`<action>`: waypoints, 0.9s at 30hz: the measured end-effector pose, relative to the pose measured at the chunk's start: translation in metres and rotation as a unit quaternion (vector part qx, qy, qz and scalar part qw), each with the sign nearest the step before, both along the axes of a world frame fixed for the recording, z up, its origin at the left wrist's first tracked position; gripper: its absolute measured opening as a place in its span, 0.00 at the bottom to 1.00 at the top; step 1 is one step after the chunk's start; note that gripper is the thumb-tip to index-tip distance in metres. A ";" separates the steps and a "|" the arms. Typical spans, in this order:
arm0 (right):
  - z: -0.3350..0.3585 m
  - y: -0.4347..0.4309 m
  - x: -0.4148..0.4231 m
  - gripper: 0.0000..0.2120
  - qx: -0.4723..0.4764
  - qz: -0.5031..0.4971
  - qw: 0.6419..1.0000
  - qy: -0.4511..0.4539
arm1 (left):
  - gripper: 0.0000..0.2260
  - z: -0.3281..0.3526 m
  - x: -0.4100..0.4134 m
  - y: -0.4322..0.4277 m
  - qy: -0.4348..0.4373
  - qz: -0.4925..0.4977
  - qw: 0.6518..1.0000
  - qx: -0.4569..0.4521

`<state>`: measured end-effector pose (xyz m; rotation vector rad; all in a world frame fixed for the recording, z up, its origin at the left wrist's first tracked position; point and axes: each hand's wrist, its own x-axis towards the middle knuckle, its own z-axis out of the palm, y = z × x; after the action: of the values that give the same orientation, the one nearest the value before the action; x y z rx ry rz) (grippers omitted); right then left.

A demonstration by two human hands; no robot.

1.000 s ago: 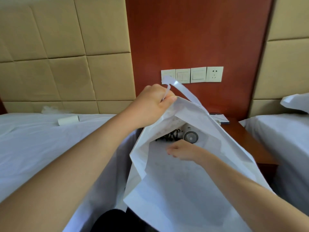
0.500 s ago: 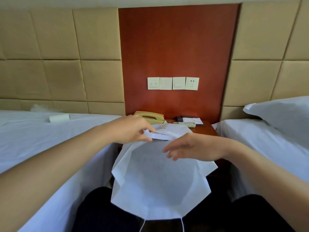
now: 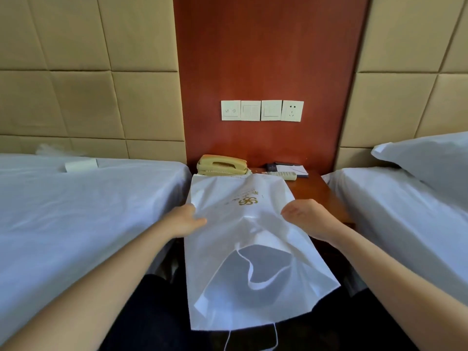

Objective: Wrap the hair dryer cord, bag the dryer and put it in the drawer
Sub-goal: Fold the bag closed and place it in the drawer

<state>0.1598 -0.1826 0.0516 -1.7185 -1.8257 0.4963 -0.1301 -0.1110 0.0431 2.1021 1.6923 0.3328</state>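
Both forearms reach forward between the two beds. The left hand (image 3: 184, 220) pinches the left edge of the white bag (image 3: 243, 252), its fingers closed on the cloth. The right hand (image 3: 307, 217) grips the right edge, knuckles curled. The bag's far end lies on the counter (image 3: 314, 191); the dryer inside is hidden.

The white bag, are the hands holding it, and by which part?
Yes. The left hand and right hand grip the white bag by its two side edges.
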 end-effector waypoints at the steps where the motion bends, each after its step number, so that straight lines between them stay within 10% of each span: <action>1: -0.011 0.007 0.005 0.03 0.007 -0.036 0.999 0.015 | 0.20 -0.014 0.000 0.005 -0.074 0.055 0.996 -0.010; 6: -0.050 0.020 0.012 0.22 -0.054 -0.166 0.982 0.070 | 0.31 -0.080 0.012 0.007 -0.366 0.266 0.884 -0.122; 12: -0.079 0.017 0.011 0.17 -0.062 -0.228 0.948 0.213 | 0.25 -0.124 0.028 -0.006 -0.504 0.324 0.796 -0.089; 27: -0.065 0.003 0.020 0.06 -0.049 -0.206 0.930 0.301 | 0.06 -0.096 0.004 -0.035 -0.434 0.250 0.863 -0.068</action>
<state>0.1798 -0.1793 -0.0137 -1.7018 -0.9941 0.8312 -0.1264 -0.1458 -0.0533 1.0649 1.5484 1.0861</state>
